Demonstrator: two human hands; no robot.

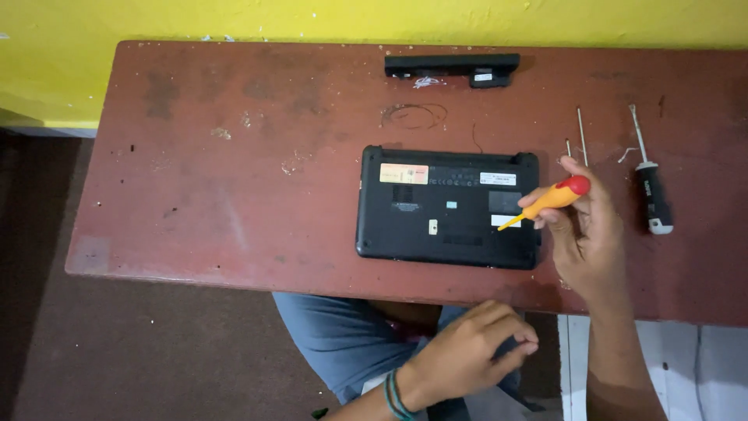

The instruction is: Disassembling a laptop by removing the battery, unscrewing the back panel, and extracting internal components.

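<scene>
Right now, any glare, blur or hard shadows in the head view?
Head view: soft, even light; the black upturned laptop and the right hand holding the orange, red-capped screwdriver are sharp. Faint sheen on the worn reddish-brown table, no hard glare. The left hand, below the table edge, is slightly soft. Only thin shadows beside the black-handled screwdriver.

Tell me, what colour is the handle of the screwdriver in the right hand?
The handle is orange with a red cap, seen in the head view.

Small orange screwdriver (550, 199) w/ red cap is held tilted, tip down over black laptop (448, 206), which is laid upside down, closed, on table.
</scene>
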